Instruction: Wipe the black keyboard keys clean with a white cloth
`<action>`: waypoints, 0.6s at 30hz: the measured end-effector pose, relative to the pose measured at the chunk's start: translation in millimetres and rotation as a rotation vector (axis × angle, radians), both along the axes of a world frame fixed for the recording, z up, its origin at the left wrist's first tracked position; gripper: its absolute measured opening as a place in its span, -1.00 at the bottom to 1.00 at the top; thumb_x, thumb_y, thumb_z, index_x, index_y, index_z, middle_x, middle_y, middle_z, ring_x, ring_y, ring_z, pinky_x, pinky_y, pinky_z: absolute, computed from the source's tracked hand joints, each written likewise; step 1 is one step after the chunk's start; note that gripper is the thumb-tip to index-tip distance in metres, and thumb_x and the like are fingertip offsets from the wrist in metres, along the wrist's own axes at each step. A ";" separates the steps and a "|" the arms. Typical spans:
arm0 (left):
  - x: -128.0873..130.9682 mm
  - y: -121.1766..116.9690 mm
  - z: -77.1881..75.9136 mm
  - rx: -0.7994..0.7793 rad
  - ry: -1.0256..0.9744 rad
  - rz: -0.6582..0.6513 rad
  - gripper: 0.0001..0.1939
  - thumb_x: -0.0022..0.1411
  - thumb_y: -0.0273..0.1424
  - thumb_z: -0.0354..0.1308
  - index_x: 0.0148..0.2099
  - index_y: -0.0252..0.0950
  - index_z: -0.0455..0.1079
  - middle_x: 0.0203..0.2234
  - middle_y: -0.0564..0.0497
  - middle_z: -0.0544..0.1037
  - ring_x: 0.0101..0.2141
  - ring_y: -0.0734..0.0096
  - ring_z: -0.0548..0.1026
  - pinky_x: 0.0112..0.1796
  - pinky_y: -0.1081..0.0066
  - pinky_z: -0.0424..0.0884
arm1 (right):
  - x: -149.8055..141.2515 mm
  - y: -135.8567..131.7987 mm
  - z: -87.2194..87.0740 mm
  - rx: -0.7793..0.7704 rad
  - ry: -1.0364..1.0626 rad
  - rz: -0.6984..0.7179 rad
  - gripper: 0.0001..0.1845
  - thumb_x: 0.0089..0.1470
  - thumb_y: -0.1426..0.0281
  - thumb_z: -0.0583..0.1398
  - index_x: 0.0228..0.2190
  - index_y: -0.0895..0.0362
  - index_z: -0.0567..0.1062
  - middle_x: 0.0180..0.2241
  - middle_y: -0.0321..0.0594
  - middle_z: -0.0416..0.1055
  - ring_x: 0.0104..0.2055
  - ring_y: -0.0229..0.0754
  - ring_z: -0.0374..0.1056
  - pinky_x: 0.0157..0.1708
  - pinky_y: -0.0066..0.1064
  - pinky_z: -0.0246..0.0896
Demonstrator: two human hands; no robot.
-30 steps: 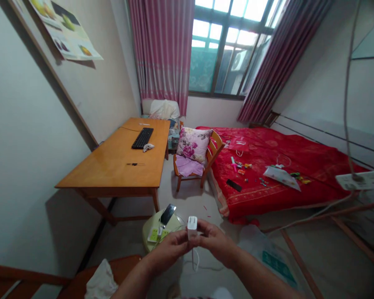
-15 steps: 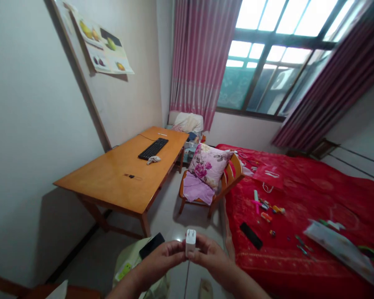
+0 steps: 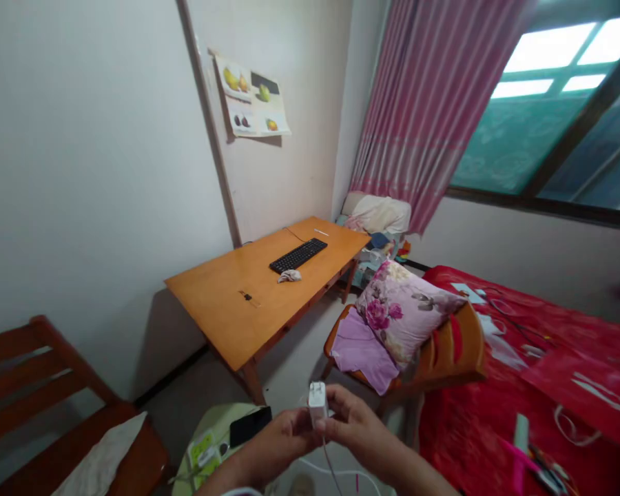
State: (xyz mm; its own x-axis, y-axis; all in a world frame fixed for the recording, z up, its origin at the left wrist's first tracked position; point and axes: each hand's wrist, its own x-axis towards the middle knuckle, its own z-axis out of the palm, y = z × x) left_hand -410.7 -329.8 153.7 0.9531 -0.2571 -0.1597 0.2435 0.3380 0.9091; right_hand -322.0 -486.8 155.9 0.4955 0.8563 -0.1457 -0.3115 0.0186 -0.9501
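Note:
A white two-prong charger plug (image 3: 317,399) is held upright in front of me, prongs pointing up. My right hand (image 3: 354,424) pinches it from the right, thumb on the front face and fingers behind. My left hand (image 3: 284,441) has its fingers closed at the charger's lower left side; the fingertips are partly hidden. A thin white cable (image 3: 328,460) hangs below the charger between my hands. Below and left, on a pale green stool (image 3: 227,415), lie a black phone (image 3: 248,426) and a green and white power strip (image 3: 202,451).
A wooden desk (image 3: 222,282) bears a black keyboard (image 3: 298,255), a crumpled cloth (image 3: 289,275) and a small dark item. A chair with a floral pillow (image 3: 408,306) stands right of it. Another wooden chair (image 3: 72,413) is at left. The red-covered bed (image 3: 459,406) holds scattered items.
My view has turned left and nearer the desk, bringing the left chair into sight. The charger stays in my hands; its white cable now shows hanging beneath.

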 end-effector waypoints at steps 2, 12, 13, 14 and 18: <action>9.2 4.1 0.1 -0.021 -0.012 0.087 -0.54 0.15 -0.11 0.25 -0.01 -0.32 0.51 -0.12 -0.12 0.54 -0.08 0.17 0.45 0.05 0.22 0.23 | 20.2 15.2 -1.8 -0.009 0.008 0.071 -0.60 -0.02 0.29 0.35 -0.12 0.10 0.47 -0.22 -0.21 0.43 -0.17 -0.15 0.34 -0.22 -0.36 0.23; 50.8 70.1 -21.2 -0.007 0.044 0.523 -0.72 0.14 -0.20 0.27 -0.22 -0.33 0.56 -0.28 -0.07 0.56 -0.16 0.18 0.45 -0.02 0.22 0.28 | 114.9 134.7 -1.2 -0.095 -0.046 0.530 -0.54 -0.14 0.27 0.41 -0.16 0.11 0.52 -0.25 -0.24 0.43 -0.39 -0.31 0.28 -0.40 -0.48 0.13; 53.1 76.5 -21.7 -0.002 0.056 0.576 -0.71 0.13 -0.21 0.28 -0.20 -0.31 0.56 -0.27 -0.07 0.57 -0.16 0.18 0.46 -0.02 0.22 0.28 | 120.4 148.2 0.1 -0.097 -0.049 0.571 -0.55 -0.15 0.28 0.41 -0.17 0.11 0.53 -0.27 -0.25 0.43 -0.40 -0.32 0.27 -0.39 -0.48 0.13; 54.8 82.4 -21.4 0.010 0.065 0.629 -0.71 0.13 -0.21 0.27 -0.17 -0.30 0.56 -0.27 -0.07 0.57 -0.16 0.18 0.46 -0.03 0.23 0.29 | 124.5 161.7 1.8 -0.097 -0.052 0.616 -0.57 -0.14 0.28 0.41 -0.18 0.11 0.53 -0.29 -0.27 0.42 -0.41 -0.34 0.25 -0.40 -0.48 0.12; 52.7 99.2 -18.1 0.077 0.086 0.838 -0.70 0.13 -0.25 0.24 -0.11 -0.27 0.54 -0.24 -0.04 0.57 -0.10 0.15 0.45 -0.03 0.24 0.29 | 127.4 213.2 10.2 -0.053 -0.011 0.828 -0.61 -0.12 0.25 0.40 -0.21 0.11 0.54 -0.36 -0.30 0.41 -0.41 -0.33 0.24 -0.39 -0.48 0.10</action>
State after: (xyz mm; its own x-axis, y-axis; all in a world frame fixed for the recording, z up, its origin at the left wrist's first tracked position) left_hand -358.0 -230.7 135.7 0.8075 0.5438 -0.2285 0.0091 0.3758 0.9266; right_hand -194.6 -273.5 166.1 -0.2903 0.9368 -0.1953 -0.1952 -0.2577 -0.9463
